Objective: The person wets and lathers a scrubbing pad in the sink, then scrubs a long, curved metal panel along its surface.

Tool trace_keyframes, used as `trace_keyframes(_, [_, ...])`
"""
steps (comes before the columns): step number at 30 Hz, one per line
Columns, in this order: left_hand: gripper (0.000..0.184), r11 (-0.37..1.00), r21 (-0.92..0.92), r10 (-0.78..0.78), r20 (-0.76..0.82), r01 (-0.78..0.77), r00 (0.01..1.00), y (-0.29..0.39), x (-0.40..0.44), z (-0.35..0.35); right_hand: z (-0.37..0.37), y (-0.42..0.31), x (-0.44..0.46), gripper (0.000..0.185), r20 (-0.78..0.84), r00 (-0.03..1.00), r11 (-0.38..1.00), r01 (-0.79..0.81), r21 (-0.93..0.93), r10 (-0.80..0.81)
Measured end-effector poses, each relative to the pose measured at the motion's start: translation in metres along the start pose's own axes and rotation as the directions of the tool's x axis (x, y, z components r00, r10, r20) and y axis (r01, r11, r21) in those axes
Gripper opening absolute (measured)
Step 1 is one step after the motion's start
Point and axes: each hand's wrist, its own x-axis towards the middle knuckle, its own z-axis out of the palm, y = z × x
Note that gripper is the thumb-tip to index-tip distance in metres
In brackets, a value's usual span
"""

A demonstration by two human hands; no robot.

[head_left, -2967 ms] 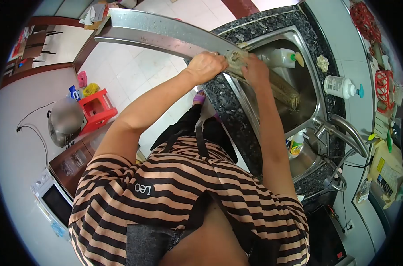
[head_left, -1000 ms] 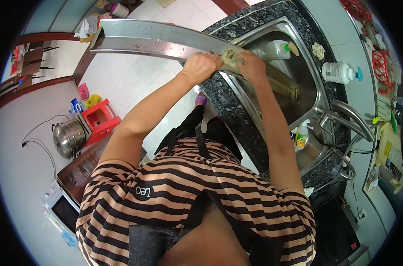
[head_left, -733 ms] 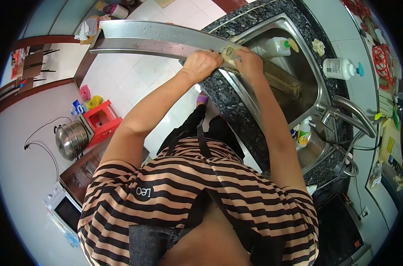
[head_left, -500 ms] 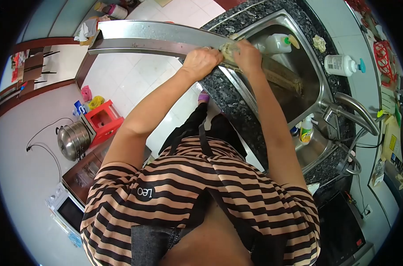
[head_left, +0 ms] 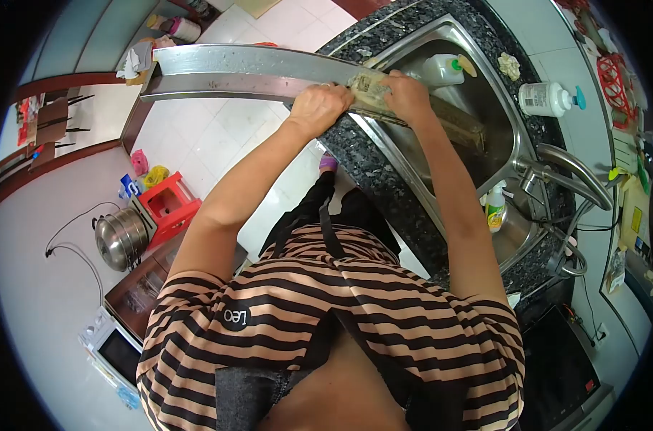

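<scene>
A long metal channel (head_left: pixel 247 70) rests across the edge of the large sink basin (head_left: pixel 493 108), its far left end out over the floor and its greasy brown end down in the basin. My left hand (head_left: pixel 318 109) has its fingers wrapped over the near edge of the channel. My right hand (head_left: pixel 408 97) is closed at a dirty, yellowish patch (head_left: pixel 370 87) on the channel; what it holds there is too small to make out.
A bottle (head_left: pixel 442 70) lies in the large basin. Behind the sink are a pump bottle (head_left: pixel 545 99), a crumpled whitish lump (head_left: pixel 509 66) and the faucet (head_left: pixel 571 172). A spray bottle (head_left: pixel 495 207) stands in the small basin. A red stool (head_left: pixel 169 208) and steel pot (head_left: pixel 121 239) are at left.
My right hand has shifted slightly along the channel, and more of the dirty patch shows between the hands. My left hand keeps its hold. The whole view has also shifted a little.
</scene>
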Motion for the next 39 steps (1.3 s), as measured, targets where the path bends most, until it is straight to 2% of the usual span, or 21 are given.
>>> trace_keyframes(2, [0.019, 1.0, 0.006, -0.011, 0.006, 0.01, 1.0, 0.001, 0.002, 0.002, 0.0, -0.016, 0.005, 0.021, -0.181, 0.983, 0.995, 0.011, 0.099, 0.007])
trace_keyframes(5, [0.021, 0.999, 0.047, -0.021, 0.083, 0.017, 0.996, 0.002, -0.002, -0.007, 0.02, -0.023, 0.002, 0.022, -0.146, 0.989, 0.99, 0.027, 0.141, -0.006])
trace_keyframes(6, [0.021, 0.999, 0.05, -0.008, 0.066, 0.005, 0.998, 0.0, 0.0, -0.008, 0.022, -0.023, -0.001, 0.022, -0.228, 0.969, 0.982, 0.124, 0.144, -0.089])
trace_keyframes(9, [0.022, 0.999, 0.03, 0.01, 0.036, -0.011, 0.999, -0.001, 0.001, -0.006, 0.0, -0.007, -0.005, 0.023, 0.018, 0.999, 0.997, 0.037, 0.063, -0.038])
trace_keyframes(10, [0.022, 1.0, 0.019, 0.01, 0.028, -0.011, 1.0, -0.001, 0.0, -0.005, -0.004, -0.009, -0.001, 0.024, 0.039, 0.999, 0.999, -0.012, 0.04, 0.01])
trace_keyframes(13, [0.022, 1.0, 0.003, -0.013, 0.038, 0.013, 0.999, 0.004, -0.001, -0.006, -0.002, -0.031, 0.013, 0.029, -0.182, 0.982, 0.993, 0.064, 0.1, -0.045])
trace_keyframes(15, [0.022, 0.999, 0.045, -0.02, 0.08, 0.017, 0.997, 0.003, 0.0, -0.011, 0.02, -0.032, 0.012, 0.029, -0.154, 0.986, 0.991, 0.081, 0.104, -0.064])
trace_keyframes(16, [0.019, 0.999, 0.037, 0.016, 0.022, -0.017, 1.0, -0.002, 0.0, -0.004, 0.026, -0.03, 0.014, 0.029, -0.146, 0.986, 0.991, 0.097, 0.094, -0.083])
trace_keyframes(19, [0.018, 0.999, 0.047, -0.009, 0.041, 0.007, 0.999, 0.0, 0.0, -0.003, 0.011, -0.018, 0.008, 0.023, -0.114, 0.971, 0.977, 0.212, 0.02, -0.208])
trace_keyframes(22, [0.017, 1.0, 0.019, -0.013, -0.028, 0.013, 1.0, 0.001, -0.001, -0.003, -0.013, -0.022, 0.011, 0.02, 0.072, 0.993, 0.996, 0.091, 0.007, -0.091])
trace_keyframes(25, [0.017, 0.997, 0.074, -0.01, 0.007, 0.01, 1.0, 0.003, -0.004, -0.005, 0.005, -0.031, 0.02, 0.029, -0.03, 0.991, 0.989, 0.13, 0.068, -0.129])
trace_keyframes(28, [0.018, 0.999, 0.052, 0.016, -0.025, -0.015, 1.0, -0.002, -0.004, 0.0, 0.019, -0.029, 0.009, 0.026, -0.106, 0.976, 0.975, 0.199, 0.094, -0.189])
trace_keyframes(31, [0.01, 1.0, -0.01, 0.019, -0.108, -0.02, 0.994, 0.0, -0.005, 0.003, 0.006, 0.003, 0.001, 0.025, 0.154, 0.987, 0.99, 0.062, -0.124, -0.043])
trace_keyframes(34, [0.009, 1.0, -0.013, 0.024, -0.168, -0.026, 0.986, -0.002, -0.002, 0.011, -0.009, -0.002, -0.005, 0.023, 0.058, 0.996, 0.997, 0.068, -0.036, -0.066])
trace_keyframes(39, [0.008, 0.999, 0.027, 0.02, -0.141, -0.016, 0.99, 0.001, -0.007, 0.004, 0.011, -0.03, 0.002, 0.024, -0.095, 0.987, 0.988, 0.133, 0.076, -0.126])
